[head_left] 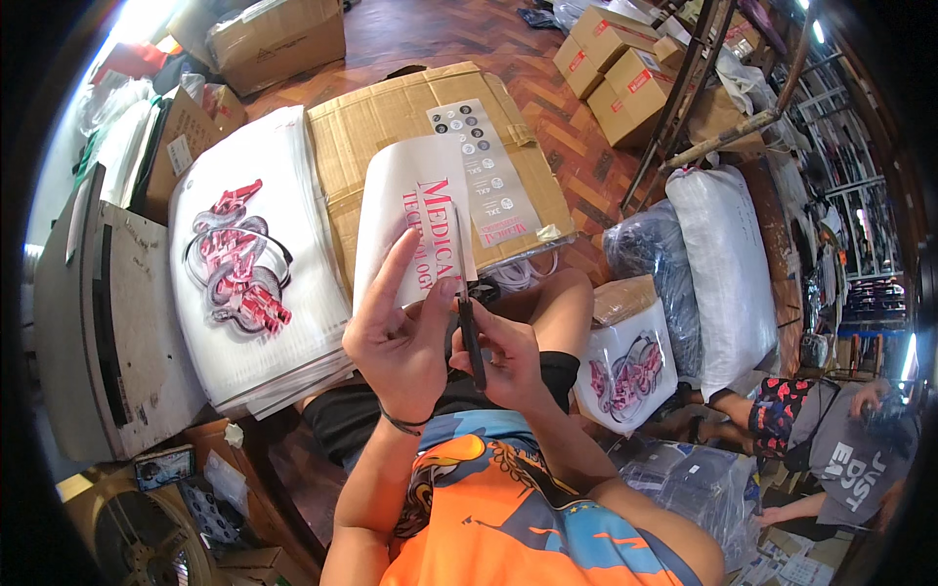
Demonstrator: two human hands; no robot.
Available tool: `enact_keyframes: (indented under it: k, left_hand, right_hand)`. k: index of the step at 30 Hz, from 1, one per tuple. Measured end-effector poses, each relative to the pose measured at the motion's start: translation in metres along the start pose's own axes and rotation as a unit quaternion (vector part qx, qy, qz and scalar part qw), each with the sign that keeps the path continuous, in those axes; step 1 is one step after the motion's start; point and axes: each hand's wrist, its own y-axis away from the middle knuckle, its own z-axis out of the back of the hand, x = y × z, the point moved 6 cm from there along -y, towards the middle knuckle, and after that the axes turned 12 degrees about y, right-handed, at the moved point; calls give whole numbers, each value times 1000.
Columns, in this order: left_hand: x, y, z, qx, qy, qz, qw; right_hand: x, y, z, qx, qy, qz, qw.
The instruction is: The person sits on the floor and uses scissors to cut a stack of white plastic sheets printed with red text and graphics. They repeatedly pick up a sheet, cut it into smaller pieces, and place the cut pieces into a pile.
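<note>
My left hand (399, 333) pinches a curled translucent film sheet (388, 190) printed with large red lettering, its thumb and index finger spread along the print. My right hand (506, 359) holds a black-handled cutting tool (471, 337), apparently scissors, upright at the sheet's right edge. The tool's thin end overlaps the film by the lettering; its exact contact is hard to make out. Beyond both hands, a second film strip (506, 190) with round logos, small marks and red lettering lies on a flat cardboard box (366, 102).
To the left, a stack of white sheets (220, 161) bears a red-and-grey snake print. A similar print (626, 373) rests by my right knee. White and dark wrapped bundles (722, 271) and cartons (608, 58) stand at right. Another person (835, 447) bends at lower right.
</note>
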Motion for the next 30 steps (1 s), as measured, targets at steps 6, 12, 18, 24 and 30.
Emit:
enact_keyframes:
  k: [6, 12, 18, 24, 30]
  left_hand:
    - [4, 6, -1, -7, 37, 16, 999]
    - [0, 8, -5, -4, 40, 20, 999]
    - [1, 10, -4, 1, 57, 35, 998]
    - [1, 12, -4, -3, 58, 38, 998]
    - [2, 14, -1, -10, 45, 57, 997]
  right_hand:
    - [4, -5, 3, 3, -12, 17, 1000]
    - [5, -6, 2, -6, -24, 21, 999]
    - [7, -10, 4, -8, 12, 24, 1000]
    - [3, -9, 2, -6, -14, 16, 1000]
    - [5, -13, 5, -4, 3, 12, 1000]
